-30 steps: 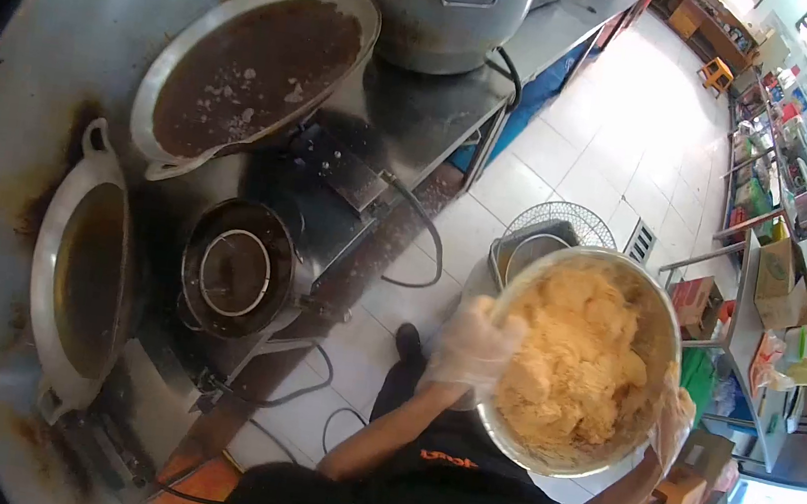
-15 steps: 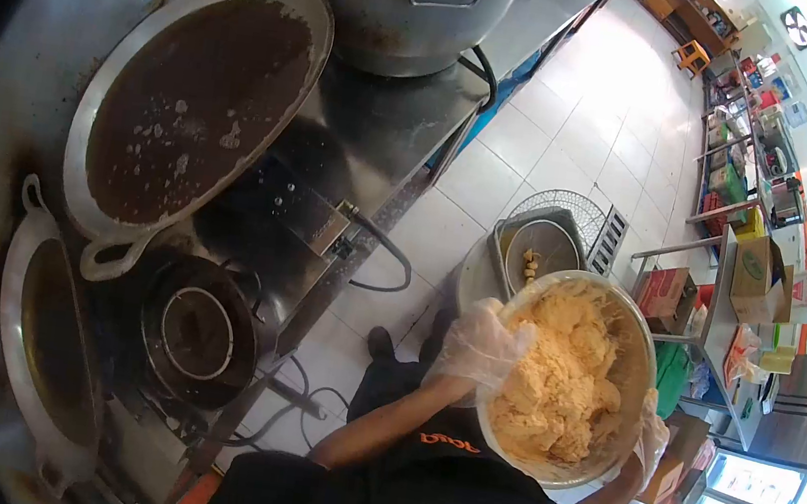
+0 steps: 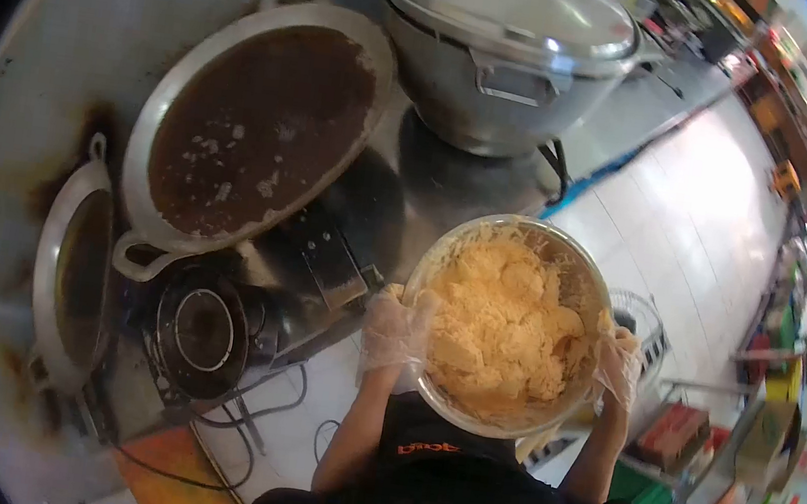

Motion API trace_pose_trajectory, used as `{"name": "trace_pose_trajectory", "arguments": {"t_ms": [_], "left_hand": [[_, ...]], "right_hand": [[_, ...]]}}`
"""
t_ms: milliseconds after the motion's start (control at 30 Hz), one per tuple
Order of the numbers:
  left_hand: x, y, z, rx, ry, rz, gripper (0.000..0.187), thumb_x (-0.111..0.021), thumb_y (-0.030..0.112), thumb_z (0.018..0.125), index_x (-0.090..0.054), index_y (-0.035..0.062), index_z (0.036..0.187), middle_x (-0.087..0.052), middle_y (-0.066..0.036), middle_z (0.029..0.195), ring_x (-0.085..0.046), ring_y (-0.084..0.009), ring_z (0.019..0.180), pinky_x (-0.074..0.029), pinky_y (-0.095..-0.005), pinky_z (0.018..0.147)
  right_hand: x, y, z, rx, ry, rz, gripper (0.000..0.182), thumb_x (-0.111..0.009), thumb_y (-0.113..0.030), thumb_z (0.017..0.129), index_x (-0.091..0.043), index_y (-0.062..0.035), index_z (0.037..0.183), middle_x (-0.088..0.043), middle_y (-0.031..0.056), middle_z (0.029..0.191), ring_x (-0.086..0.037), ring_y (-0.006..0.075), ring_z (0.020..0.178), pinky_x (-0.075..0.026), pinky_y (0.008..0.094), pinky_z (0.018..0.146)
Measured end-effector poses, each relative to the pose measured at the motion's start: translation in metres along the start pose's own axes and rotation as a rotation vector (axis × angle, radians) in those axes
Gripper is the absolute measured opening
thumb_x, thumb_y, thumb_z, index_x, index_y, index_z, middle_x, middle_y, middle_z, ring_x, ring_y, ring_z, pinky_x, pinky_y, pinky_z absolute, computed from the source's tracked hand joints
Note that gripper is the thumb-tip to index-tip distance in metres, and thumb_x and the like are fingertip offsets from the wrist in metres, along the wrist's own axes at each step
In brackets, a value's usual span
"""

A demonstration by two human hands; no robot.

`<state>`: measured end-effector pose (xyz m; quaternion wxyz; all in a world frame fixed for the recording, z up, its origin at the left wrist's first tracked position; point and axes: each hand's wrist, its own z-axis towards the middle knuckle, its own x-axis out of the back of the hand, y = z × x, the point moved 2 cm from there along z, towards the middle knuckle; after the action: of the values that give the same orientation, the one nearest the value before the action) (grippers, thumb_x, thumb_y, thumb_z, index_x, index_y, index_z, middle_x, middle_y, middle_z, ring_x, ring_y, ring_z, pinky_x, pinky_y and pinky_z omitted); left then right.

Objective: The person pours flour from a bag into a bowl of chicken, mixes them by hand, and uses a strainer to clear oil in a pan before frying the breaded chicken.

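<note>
A round metal bowl (image 3: 597, 266) full of orange-yellow, batter-coated pieces (image 3: 505, 325) is held up in front of the chest. My left hand (image 3: 396, 330), in a clear plastic glove, grips the rim on the left side of the view. On the opposite side my right hand (image 3: 619, 364), gloved too, grips the rim. Both hands have their fingers closed round the bowl's edge, and some fingertips are hidden behind it. The bowl is close to the front edge of the steel stove counter.
A large pan of dark oil (image 3: 262, 134) sits on the counter, with a second pan (image 3: 83, 273) at the far left. Near them is a burner ring (image 3: 202, 330). A lidded pot (image 3: 508, 53) stands behind. Shelves and boxes line the right.
The bowl and both hands have moved left and up in the view, closer to the stove. The view has turned, so the pans and the pot appear further right and lower.
</note>
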<state>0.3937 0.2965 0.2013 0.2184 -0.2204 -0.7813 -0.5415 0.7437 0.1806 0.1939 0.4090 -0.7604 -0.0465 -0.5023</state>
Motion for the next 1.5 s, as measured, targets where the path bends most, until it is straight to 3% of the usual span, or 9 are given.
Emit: {"name": "trace_pose_trajectory", "arguments": {"t_ms": [333,467,567,667,767,900,1133,1267,1500], "left_hand": [[-0.005,0.012,0.105,0.135,0.288,0.292,0.062,-0.059,0.056,0.096,-0.076,-0.0029,0.104,-0.073,-0.029,0.104,-0.072,-0.0418,0.103,-0.055,-0.0505,0.09],[-0.009,-0.022,0.133,0.133,0.277,0.376,0.06,-0.06,0.052,0.097,-0.071,-0.0025,0.118,-0.072,-0.028,0.114,-0.07,-0.0428,0.106,-0.055,-0.051,0.089],[-0.002,0.005,0.115,0.134,0.308,0.418,0.054,-0.06,0.039,0.096,-0.063,-0.0001,0.133,-0.069,-0.028,0.122,-0.068,-0.0431,0.109,-0.056,-0.0512,0.089],[-0.012,0.022,0.1,-0.033,0.307,0.546,0.054,-0.06,0.026,0.094,-0.057,0.0013,0.141,-0.069,-0.028,0.122,-0.068,-0.0425,0.109,-0.056,-0.0508,0.091],[-0.027,0.007,0.094,-0.146,0.113,0.727,0.057,-0.06,0.019,0.09,-0.054,0.0037,0.145,-0.069,-0.026,0.12,-0.069,-0.0413,0.109,-0.056,-0.0504,0.091],[-0.044,-0.022,0.108,-0.151,0.028,0.842,0.054,-0.063,0.02,0.087,-0.059,0.0071,0.14,-0.069,-0.022,0.124,-0.068,-0.0399,0.112,-0.056,-0.0501,0.09],[-0.032,0.006,0.088,-0.063,-0.099,0.697,0.043,-0.068,0.029,0.087,-0.067,0.0032,0.121,-0.071,-0.021,0.119,-0.069,-0.0418,0.108,-0.056,-0.0494,0.089],[-0.043,0.006,0.074,-0.075,0.021,0.399,0.045,-0.071,0.025,0.087,-0.063,0.0,0.123,-0.071,-0.025,0.112,-0.068,-0.0436,0.108,-0.054,-0.0491,0.094],[-0.035,0.016,0.063,0.022,0.153,-0.041,0.047,-0.078,0.03,0.086,-0.067,-0.0034,0.117,-0.073,-0.028,0.098,-0.071,-0.0437,0.098,-0.057,-0.0496,0.086]], "right_hand": [[-0.07,-0.104,0.093,0.311,-0.26,-0.161,0.059,-0.064,-0.051,0.096,-0.069,0.0058,0.11,-0.074,0.028,0.095,-0.072,0.0421,0.095,-0.056,0.0459,0.083],[-0.07,-0.12,0.094,-0.038,-0.653,0.013,0.058,-0.068,-0.05,0.095,-0.068,0.0034,0.117,-0.066,0.0295,0.115,-0.066,0.0456,0.109,-0.053,0.0494,0.096],[-0.055,-0.141,0.098,0.222,-0.706,-0.232,0.049,-0.067,-0.042,0.097,-0.067,-0.0009,0.123,-0.065,0.0269,0.115,-0.067,0.0448,0.105,-0.055,0.0496,0.093],[-0.069,-0.139,0.104,0.79,-0.264,-0.244,0.043,-0.06,-0.031,0.1,-0.061,-0.0054,0.134,-0.065,0.0262,0.116,-0.066,0.0419,0.11,-0.054,0.05,0.093],[-0.115,-0.164,0.108,0.907,-0.66,-0.334,0.05,-0.057,-0.024,0.098,-0.052,-0.0085,0.146,-0.064,0.0251,0.122,-0.064,0.0384,0.116,-0.054,0.0491,0.096],[-0.189,-0.144,0.103,1.206,-0.577,-0.243,0.051,-0.055,-0.02,0.096,-0.053,-0.0091,0.146,-0.065,0.0226,0.122,-0.065,0.0367,0.114,-0.053,0.0479,0.098],[-0.144,-0.191,0.08,1.305,-0.761,-0.688,0.058,-0.065,-0.03,0.09,-0.056,-0.0066,0.142,-0.066,0.0267,0.118,-0.067,0.0422,0.11,-0.055,0.0458,0.094],[-0.153,-0.207,0.059,0.653,-0.833,-0.296,0.06,-0.074,-0.03,0.082,-0.06,-0.0092,0.136,-0.066,0.0255,0.119,-0.066,0.0422,0.111,-0.055,0.0458,0.091],[-0.151,-0.199,0.06,0.976,-0.861,-0.335,0.056,-0.077,-0.029,0.08,-0.065,-0.0024,0.127,-0.063,0.0246,0.13,-0.065,0.0417,0.117,-0.054,0.0458,0.097]]}}
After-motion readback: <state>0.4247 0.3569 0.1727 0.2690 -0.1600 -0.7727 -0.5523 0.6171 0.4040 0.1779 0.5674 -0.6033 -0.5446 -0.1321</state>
